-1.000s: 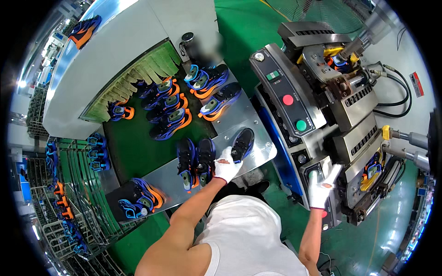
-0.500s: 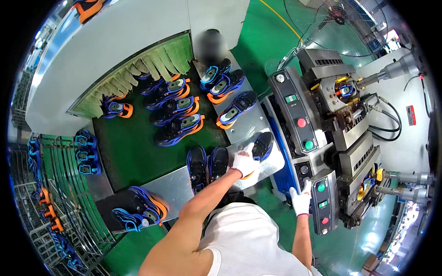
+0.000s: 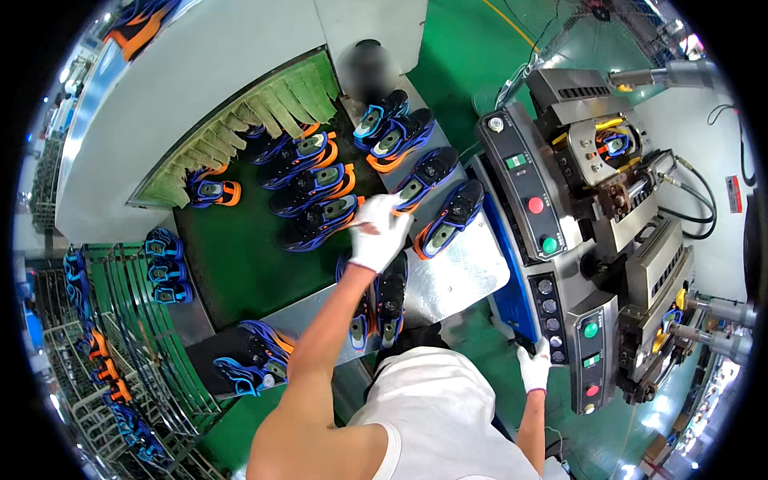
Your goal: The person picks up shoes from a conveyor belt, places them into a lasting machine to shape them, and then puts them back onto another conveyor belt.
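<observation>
My left hand [image 3: 379,234], in a white glove, hovers over the edge between the green conveyor and the metal shelf, its fingers apart with nothing seen in them. Beside it lie a black sneaker with blue edging and orange heel [image 3: 322,222] on the conveyor and a similar sneaker [image 3: 426,178] on the shelf. Another such sneaker [image 3: 452,218] rests unheld on the metal plate [image 3: 460,272]. Below my left hand a pair of black sneakers [image 3: 390,304] is partly covered by my forearm. My gloved right hand [image 3: 534,366], thumb and fingers spread, is at the lower corner of the pressing machine.
Several sneakers [image 3: 308,178] lie on the conveyor before a curtain of green strips [image 3: 240,120]. The machine's button panels [image 3: 530,192] and press heads [image 3: 616,148] stand at right. Wire racks [image 3: 128,320] hold shoes at left. More sneakers [image 3: 260,356] lie at lower left.
My left hand has let go of the sneaker on the plate and moved left toward the conveyor edge. My right hand has shifted down along the machine's lower panel.
</observation>
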Demonstrator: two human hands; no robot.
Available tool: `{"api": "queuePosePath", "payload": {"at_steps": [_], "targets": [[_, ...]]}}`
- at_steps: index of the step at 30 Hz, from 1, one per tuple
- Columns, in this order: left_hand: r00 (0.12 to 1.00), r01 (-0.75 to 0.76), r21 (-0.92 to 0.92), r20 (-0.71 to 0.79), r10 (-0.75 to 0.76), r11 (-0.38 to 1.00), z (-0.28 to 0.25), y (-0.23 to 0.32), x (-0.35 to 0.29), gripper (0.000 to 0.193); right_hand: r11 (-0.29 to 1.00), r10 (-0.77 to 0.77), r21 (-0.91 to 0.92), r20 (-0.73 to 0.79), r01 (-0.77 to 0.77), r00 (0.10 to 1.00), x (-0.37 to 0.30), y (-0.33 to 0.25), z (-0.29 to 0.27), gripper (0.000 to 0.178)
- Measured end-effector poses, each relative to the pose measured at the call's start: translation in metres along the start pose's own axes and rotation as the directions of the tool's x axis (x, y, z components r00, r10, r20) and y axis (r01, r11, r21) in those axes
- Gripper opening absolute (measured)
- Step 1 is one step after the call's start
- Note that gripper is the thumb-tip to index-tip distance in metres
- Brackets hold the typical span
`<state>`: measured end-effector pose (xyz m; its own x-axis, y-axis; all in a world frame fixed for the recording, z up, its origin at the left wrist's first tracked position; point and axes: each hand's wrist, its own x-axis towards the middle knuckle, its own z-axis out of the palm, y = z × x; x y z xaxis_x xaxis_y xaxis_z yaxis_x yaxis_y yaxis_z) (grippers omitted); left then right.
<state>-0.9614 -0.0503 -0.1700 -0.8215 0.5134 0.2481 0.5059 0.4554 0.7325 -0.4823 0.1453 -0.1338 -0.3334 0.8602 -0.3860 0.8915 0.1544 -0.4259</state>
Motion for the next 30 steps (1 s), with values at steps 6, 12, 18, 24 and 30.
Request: {"api": "queuePosePath", "payload": {"at_steps": [6,12,18,24,30], "targets": [[0.885,0.461,0.587,-0.248,-0.394,0.666,-0.071,-0.120,-0.035,0.057,0.964,0.262,-0.083,0.143,-0.252,0.954,-0.054,0.047,0.011,0.075],[0.946,0.323,0.442,-0.187,-0.266,0.837,-0.059,-0.137,-0.038,0.033,0.978,0.207,-0.054,0.101,-0.202,0.973,-0.063,0.018,0.007,0.073],[0.897,0.415,0.188,-0.250,-0.365,0.890,-0.090,-0.154,-0.037,0.029,0.995,0.100,-0.009,0.186,-0.100,0.977,-0.043,0.001,0.010,0.076],[0.910,0.302,0.062,-0.317,-0.268,0.951,-0.142,-0.074,-0.038,0.037,0.838,-0.102,0.538,0.313,-0.087,0.944,-0.021,-0.092,0.018,0.075],[0.973,0.229,-0.107,-0.019,-0.232,0.968,-0.142,0.063,0.001,0.027,0.726,-0.595,0.619,0.349,0.298,0.724,-0.002,-0.239,-0.042,0.071]]}}
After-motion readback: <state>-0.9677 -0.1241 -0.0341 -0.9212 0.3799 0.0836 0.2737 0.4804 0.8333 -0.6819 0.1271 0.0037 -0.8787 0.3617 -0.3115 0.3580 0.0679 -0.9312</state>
